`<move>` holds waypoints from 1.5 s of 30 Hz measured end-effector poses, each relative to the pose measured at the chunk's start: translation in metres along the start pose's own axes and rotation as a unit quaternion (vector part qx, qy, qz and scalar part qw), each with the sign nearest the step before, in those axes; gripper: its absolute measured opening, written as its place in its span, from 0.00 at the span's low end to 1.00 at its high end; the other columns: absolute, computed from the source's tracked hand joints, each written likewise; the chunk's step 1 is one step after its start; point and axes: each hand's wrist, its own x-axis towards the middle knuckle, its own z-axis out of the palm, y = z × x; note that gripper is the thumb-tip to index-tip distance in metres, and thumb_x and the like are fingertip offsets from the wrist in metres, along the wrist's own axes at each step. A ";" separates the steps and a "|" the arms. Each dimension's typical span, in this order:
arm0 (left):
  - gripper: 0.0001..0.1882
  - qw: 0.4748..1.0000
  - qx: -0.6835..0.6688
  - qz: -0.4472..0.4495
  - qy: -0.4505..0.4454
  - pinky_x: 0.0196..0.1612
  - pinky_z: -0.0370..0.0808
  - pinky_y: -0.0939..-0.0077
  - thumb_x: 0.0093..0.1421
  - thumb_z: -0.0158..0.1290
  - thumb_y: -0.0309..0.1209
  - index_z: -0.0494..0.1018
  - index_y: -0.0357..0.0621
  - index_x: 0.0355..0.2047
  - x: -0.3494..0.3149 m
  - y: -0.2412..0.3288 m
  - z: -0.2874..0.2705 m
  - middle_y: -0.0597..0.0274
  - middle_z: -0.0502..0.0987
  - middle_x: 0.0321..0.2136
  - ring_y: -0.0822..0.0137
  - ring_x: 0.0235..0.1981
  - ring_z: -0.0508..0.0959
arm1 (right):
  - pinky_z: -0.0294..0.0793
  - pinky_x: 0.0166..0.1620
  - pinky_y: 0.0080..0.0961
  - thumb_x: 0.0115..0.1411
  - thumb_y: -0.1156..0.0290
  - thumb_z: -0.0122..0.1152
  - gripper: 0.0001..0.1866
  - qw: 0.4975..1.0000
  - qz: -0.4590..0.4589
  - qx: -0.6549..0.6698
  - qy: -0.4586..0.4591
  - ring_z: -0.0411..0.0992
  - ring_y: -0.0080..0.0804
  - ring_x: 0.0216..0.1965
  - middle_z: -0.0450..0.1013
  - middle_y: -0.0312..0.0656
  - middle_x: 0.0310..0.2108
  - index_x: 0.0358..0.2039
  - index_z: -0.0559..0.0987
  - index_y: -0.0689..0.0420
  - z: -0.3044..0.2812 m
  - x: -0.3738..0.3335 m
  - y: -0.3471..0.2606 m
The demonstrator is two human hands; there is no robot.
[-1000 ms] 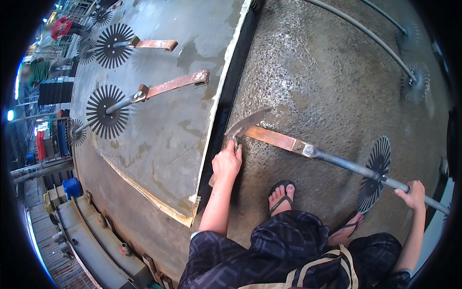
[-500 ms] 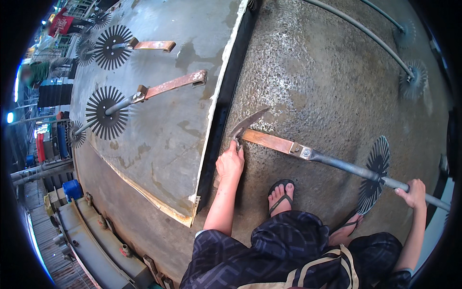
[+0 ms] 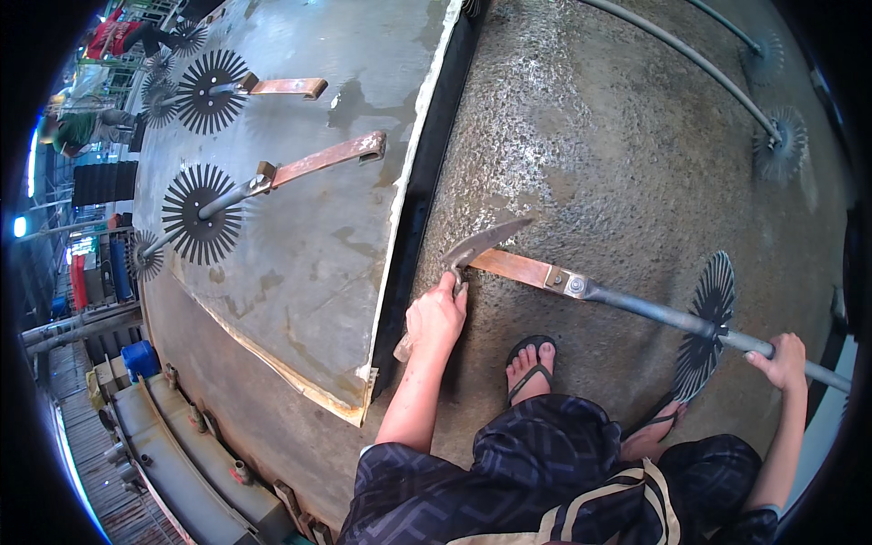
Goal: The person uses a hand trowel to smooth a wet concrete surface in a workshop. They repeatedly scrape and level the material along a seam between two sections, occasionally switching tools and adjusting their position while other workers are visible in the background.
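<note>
Metal pipe [image 3: 649,312], probably heavy, stiff, wants holding clear of its disc [image 3: 698,368]; our right grip [image 3: 781,361] clasps it past three o'clock, our left grip [image 3: 436,318] a sickle [image 3: 480,242].

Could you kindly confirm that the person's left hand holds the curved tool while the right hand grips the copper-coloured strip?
Not quite: the right hand is not on the copper-coloured strip; it grips the grey pipe, as the head view shows. The left hand does hold the curved tool.
</note>
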 end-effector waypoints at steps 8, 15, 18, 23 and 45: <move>0.18 0.961 -0.232 -0.118 0.095 0.33 0.70 0.50 0.59 0.51 0.43 0.70 0.39 0.36 0.015 0.000 0.056 0.40 0.77 0.25 0.40 0.32 0.76 | 0.65 0.36 0.43 0.30 0.27 0.59 0.43 1.000 -0.008 -0.003 0.030 0.67 0.51 0.27 0.67 0.54 0.16 0.14 0.76 0.65 -0.006 -0.003 -0.005; 0.16 0.971 -0.188 -0.098 0.110 0.33 0.70 0.48 0.60 0.50 0.42 0.70 0.41 0.36 0.013 0.007 0.056 0.38 0.75 0.23 0.38 0.31 0.75 | 0.66 0.37 0.43 0.29 0.28 0.61 0.44 1.000 0.004 0.006 -0.006 0.68 0.51 0.28 0.68 0.54 0.17 0.16 0.77 0.67 -0.007 -0.004 -0.005; 0.15 0.967 -0.196 -0.105 0.122 0.32 0.70 0.49 0.60 0.50 0.42 0.70 0.41 0.35 0.022 -0.004 0.057 0.40 0.75 0.22 0.38 0.30 0.76 | 0.68 0.38 0.42 0.27 0.29 0.63 0.44 1.000 0.009 0.010 -0.001 0.69 0.51 0.27 0.69 0.54 0.17 0.17 0.78 0.67 -0.009 -0.005 -0.007; 0.15 0.974 -0.175 -0.071 0.125 0.30 0.70 0.50 0.60 0.51 0.41 0.70 0.40 0.35 0.012 0.002 0.058 0.41 0.75 0.19 0.40 0.27 0.76 | 0.69 0.38 0.42 0.24 0.29 0.65 0.44 1.000 0.011 0.012 -0.005 0.70 0.52 0.28 0.70 0.55 0.17 0.18 0.78 0.67 -0.004 -0.004 -0.004; 0.15 0.962 -0.203 -0.076 0.168 0.28 0.69 0.50 0.60 0.51 0.40 0.69 0.39 0.32 0.022 -0.006 0.073 0.41 0.74 0.20 0.40 0.27 0.76 | 0.70 0.35 0.43 0.21 0.33 0.69 0.43 0.998 0.024 0.046 -0.034 0.71 0.53 0.25 0.68 0.57 0.15 0.15 0.75 0.69 -0.014 -0.006 -0.014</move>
